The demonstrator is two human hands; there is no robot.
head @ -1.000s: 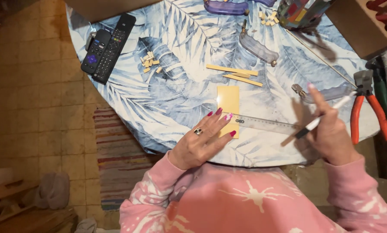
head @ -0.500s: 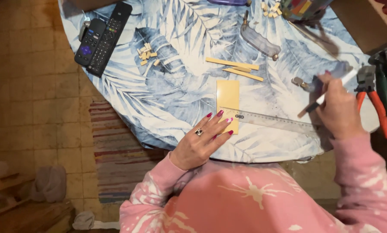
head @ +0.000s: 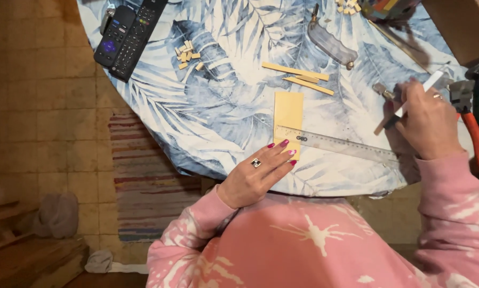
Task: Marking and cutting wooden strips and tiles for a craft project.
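A pale yellow rectangular sheet [head: 288, 113] lies flat on the bench, long side running away from the person. A clear ruler [head: 340, 145] lies across its near end, slanting toward the right. A slim white pen [head: 410, 101] with a dark tip is held tilted, tip down over the bench.

Two black remote controls [head: 127, 36] are laid side by side at the far left edge of the round table [head: 223, 106], which is covered by a blue leaf-print cloth. Small wooden blocks [head: 188, 53] are scattered near them. Orange-handled pliers [head: 471, 125] are seen at the right edge. A striped rug [head: 143, 176] is spread on the tiled floor [head: 42, 106].
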